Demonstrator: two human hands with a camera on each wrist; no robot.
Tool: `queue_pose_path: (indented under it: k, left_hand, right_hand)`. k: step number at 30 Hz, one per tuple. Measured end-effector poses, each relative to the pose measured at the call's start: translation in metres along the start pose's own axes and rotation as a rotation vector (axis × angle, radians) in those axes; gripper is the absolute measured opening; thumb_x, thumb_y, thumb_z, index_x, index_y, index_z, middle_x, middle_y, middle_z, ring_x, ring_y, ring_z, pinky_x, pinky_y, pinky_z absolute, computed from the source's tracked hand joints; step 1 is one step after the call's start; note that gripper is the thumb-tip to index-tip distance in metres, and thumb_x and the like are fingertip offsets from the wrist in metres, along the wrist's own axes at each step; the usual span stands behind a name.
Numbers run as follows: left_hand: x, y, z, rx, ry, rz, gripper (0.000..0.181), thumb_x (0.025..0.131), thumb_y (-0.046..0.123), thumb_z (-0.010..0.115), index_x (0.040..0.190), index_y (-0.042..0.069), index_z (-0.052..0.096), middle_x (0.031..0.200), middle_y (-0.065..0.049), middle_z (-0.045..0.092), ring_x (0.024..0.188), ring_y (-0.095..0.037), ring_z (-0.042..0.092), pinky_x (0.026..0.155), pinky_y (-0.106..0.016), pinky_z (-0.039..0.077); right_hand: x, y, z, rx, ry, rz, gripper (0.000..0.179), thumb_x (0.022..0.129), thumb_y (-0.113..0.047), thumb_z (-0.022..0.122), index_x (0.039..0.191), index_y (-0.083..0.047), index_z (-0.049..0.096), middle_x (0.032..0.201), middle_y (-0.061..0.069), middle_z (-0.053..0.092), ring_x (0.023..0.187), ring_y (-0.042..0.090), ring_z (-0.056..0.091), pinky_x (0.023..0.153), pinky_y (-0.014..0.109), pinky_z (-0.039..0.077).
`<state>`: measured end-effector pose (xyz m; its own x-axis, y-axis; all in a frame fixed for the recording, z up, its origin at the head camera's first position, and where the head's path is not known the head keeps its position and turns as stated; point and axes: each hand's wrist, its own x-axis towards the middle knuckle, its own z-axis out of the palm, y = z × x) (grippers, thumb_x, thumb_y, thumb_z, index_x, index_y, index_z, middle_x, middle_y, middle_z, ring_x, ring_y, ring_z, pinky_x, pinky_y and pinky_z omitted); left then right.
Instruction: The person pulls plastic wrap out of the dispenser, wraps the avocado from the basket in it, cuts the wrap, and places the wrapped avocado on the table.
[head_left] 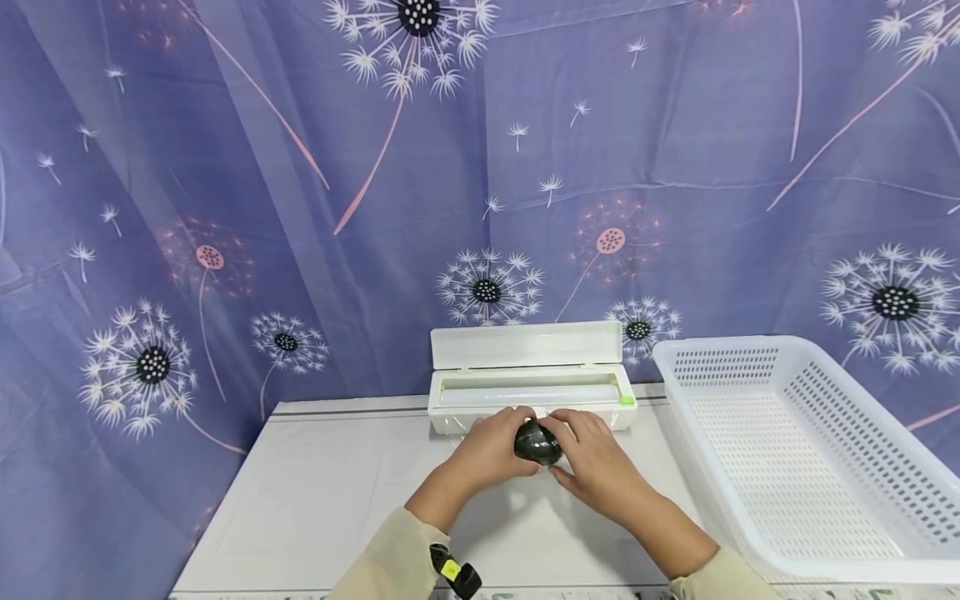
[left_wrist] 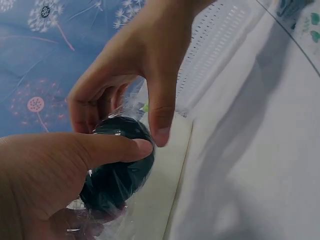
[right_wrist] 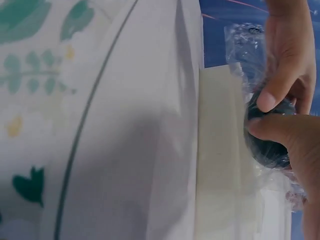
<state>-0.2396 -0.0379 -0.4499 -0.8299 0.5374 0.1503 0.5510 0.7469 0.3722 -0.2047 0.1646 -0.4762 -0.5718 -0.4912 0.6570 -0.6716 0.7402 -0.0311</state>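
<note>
Both hands hold a dark, glossy, rounded thing (head_left: 537, 442) covered in clear cling film, just in front of the white cling film dispenser (head_left: 525, 421). Its exact kind is unclear; it looks dark green. My left hand (head_left: 491, 450) grips it from the left, the thumb lying across it in the left wrist view. From the right, my right hand (head_left: 597, 460) curls fingers and thumb round it. Loose film (right_wrist: 245, 47) trails beside the thing in the right wrist view. The dispenser's lid (head_left: 527, 346) stands raised, showing the film roll (head_left: 528, 395) inside.
A white perforated plastic basket (head_left: 697, 467) stands to the right on the white-covered table (head_left: 330, 492). Behind the table hangs a blue-purple curtain (head_left: 375, 275) with a dandelion print. A black strap (head_left: 455, 572) sits at the left sleeve.
</note>
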Motion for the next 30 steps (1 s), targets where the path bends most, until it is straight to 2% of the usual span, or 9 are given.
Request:
queue_pose_path:
  k: [3, 7, 11, 16, 20, 25, 30]
  left_hand:
    - [0.000, 0.000, -0.001, -0.017, -0.017, -0.024, 0.063, 0.076, 0.037, 0.086, 0.130, 0.021, 0.058, 0.116, 0.002, 0.068, 0.106, -0.014, 0.064, 0.090, -0.039, 0.049]
    - [-0.004, 0.003, 0.001, -0.001, -0.011, -0.061, 0.078, 0.078, 0.041, 0.084, 0.145, 0.018, 0.051, 0.128, -0.004, 0.064, 0.116, -0.021, 0.062, 0.098, -0.044, 0.048]
    - [-0.009, 0.006, 0.005, 0.079, 0.069, -0.057, 0.090, 0.077, 0.040, 0.085, 0.153, 0.017, 0.043, 0.141, -0.008, 0.057, 0.129, -0.026, 0.056, 0.107, -0.050, 0.045]
    - [-0.014, 0.010, 0.012, 0.238, 0.221, -0.011, 0.086, 0.076, 0.038, 0.087, 0.149, 0.015, 0.047, 0.141, -0.009, 0.055, 0.133, -0.027, 0.053, 0.105, -0.047, 0.045]
    - [-0.014, 0.011, 0.016, 0.267, 0.296, -0.005, 0.078, 0.076, 0.035, 0.088, 0.142, 0.014, 0.052, 0.134, -0.007, 0.057, 0.126, -0.025, 0.056, 0.101, -0.045, 0.047]
    - [-0.010, 0.004, 0.022, 0.269, 0.356, 0.008, 0.075, 0.077, 0.036, 0.088, 0.140, 0.016, 0.053, 0.128, -0.004, 0.058, 0.122, -0.023, 0.057, 0.101, -0.044, 0.048]
    - [-0.007, -0.004, 0.025, 0.287, 0.371, 0.038, 0.071, 0.076, 0.038, 0.088, 0.136, 0.018, 0.057, 0.127, -0.002, 0.059, 0.121, -0.022, 0.057, 0.101, -0.045, 0.047]
  right_hand:
    - [0.001, 0.002, 0.000, 0.027, -0.011, 0.023, 0.074, 0.066, -0.018, 0.092, 0.130, -0.005, 0.059, 0.121, 0.013, 0.062, 0.109, 0.031, 0.062, 0.100, 0.050, 0.050]
    - [0.005, 0.005, -0.002, 0.057, -0.072, 0.066, 0.072, 0.069, -0.019, 0.091, 0.131, -0.006, 0.058, 0.122, 0.011, 0.063, 0.109, 0.031, 0.064, 0.098, 0.050, 0.053]
    - [0.009, 0.007, -0.004, 0.078, -0.133, 0.102, 0.068, 0.074, -0.021, 0.089, 0.132, -0.005, 0.056, 0.124, 0.009, 0.064, 0.113, 0.028, 0.064, 0.100, 0.049, 0.053]
    - [0.012, 0.010, -0.005, 0.101, -0.141, 0.104, 0.064, 0.076, -0.021, 0.088, 0.129, -0.003, 0.056, 0.122, 0.010, 0.067, 0.114, 0.028, 0.065, 0.099, 0.049, 0.053]
    - [0.014, 0.013, -0.004, 0.112, -0.149, 0.106, 0.062, 0.080, -0.022, 0.085, 0.130, -0.001, 0.056, 0.122, 0.012, 0.068, 0.112, 0.029, 0.066, 0.097, 0.050, 0.053]
    - [0.017, 0.014, -0.004, 0.136, -0.177, 0.128, 0.059, 0.085, -0.023, 0.081, 0.132, 0.001, 0.056, 0.125, 0.015, 0.067, 0.113, 0.032, 0.066, 0.097, 0.052, 0.054]
    - [0.020, 0.015, -0.003, 0.180, -0.210, 0.161, 0.057, 0.089, -0.022, 0.077, 0.136, 0.003, 0.055, 0.131, 0.017, 0.061, 0.117, 0.034, 0.064, 0.100, 0.049, 0.054]
